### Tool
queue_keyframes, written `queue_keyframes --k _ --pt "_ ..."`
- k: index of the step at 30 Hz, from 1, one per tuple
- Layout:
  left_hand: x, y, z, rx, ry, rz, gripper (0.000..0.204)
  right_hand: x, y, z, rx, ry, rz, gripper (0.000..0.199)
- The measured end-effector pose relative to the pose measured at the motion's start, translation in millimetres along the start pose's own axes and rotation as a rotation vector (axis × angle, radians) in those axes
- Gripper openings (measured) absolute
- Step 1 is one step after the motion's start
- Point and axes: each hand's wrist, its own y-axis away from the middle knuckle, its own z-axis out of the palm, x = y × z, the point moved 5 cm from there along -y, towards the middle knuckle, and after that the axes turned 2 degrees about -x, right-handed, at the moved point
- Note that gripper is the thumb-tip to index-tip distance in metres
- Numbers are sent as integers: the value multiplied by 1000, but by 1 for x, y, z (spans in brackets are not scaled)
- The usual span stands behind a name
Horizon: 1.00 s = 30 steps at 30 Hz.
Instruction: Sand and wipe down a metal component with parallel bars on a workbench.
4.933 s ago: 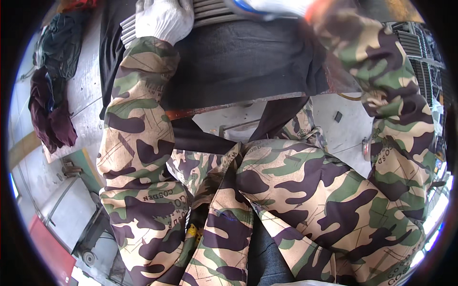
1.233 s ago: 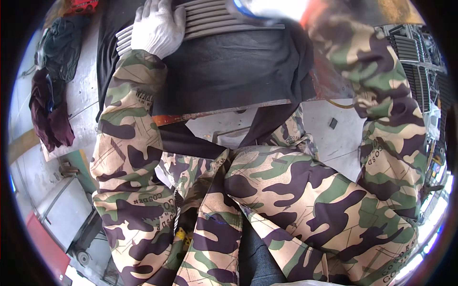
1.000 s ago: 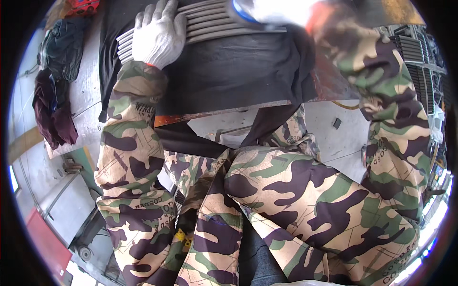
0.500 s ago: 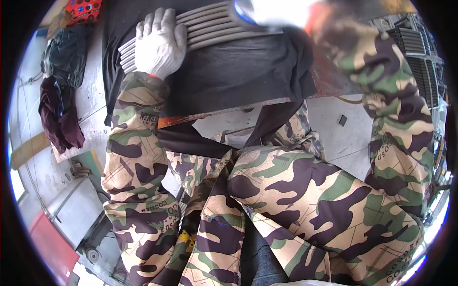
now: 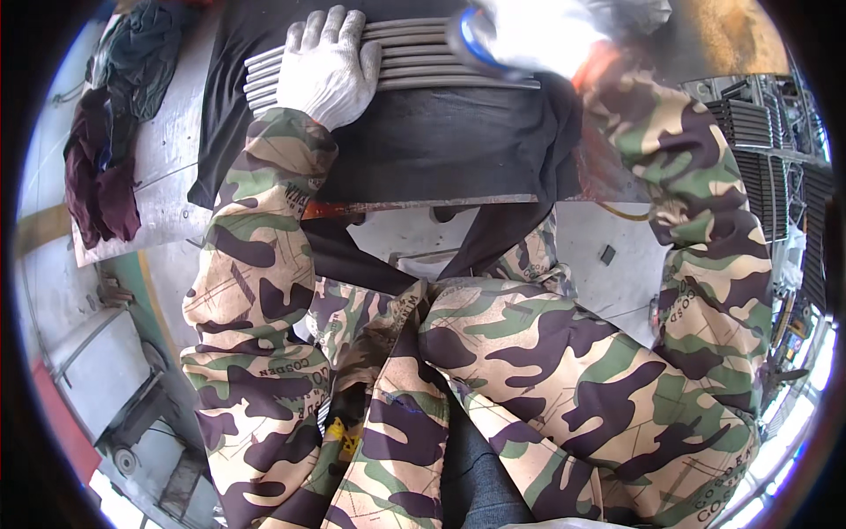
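Observation:
My left hand (image 5: 328,63), in a white knit glove, lies flat with fingers spread on a row of grey metal bars (image 5: 414,62) that rest side by side on a black cloth (image 5: 432,141) over the workbench. My right hand (image 5: 538,35), also gloved in white, is at the top edge, overexposed and blurred, over the right end of the bars, holding a round blue-rimmed thing (image 5: 471,44) that I cannot make out. Both forearms wear camouflage sleeves.
Dark red and green rags (image 5: 106,150) lie on the grey bench at the left. A stack of dark finned metal parts (image 5: 775,150) stands at the right. My camouflage-clad knees (image 5: 493,353) fill the lower middle, under the bench's rusty front edge (image 5: 423,204).
The view has tilted downward, so the bars and both hands sit lower in the picture. My left hand has stayed flat on the bars; my right hand remains at their right end.

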Motion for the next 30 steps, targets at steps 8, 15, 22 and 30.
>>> queue_keyframes --k 8,15,22,30 --pt "2 1 1 35 7 -83 46 -44 -7 -3 -45 -38 -80 20" --pt "5 3 2 73 24 -117 43 -37 -13 21 -26 27 -48 24" --pt "1 -1 1 15 189 -212 50 -43 -40 14 29 23 -72 19" --pt "7 -19 9 -15 222 -231 49 -24 -17 30 -11 21 -73 29"
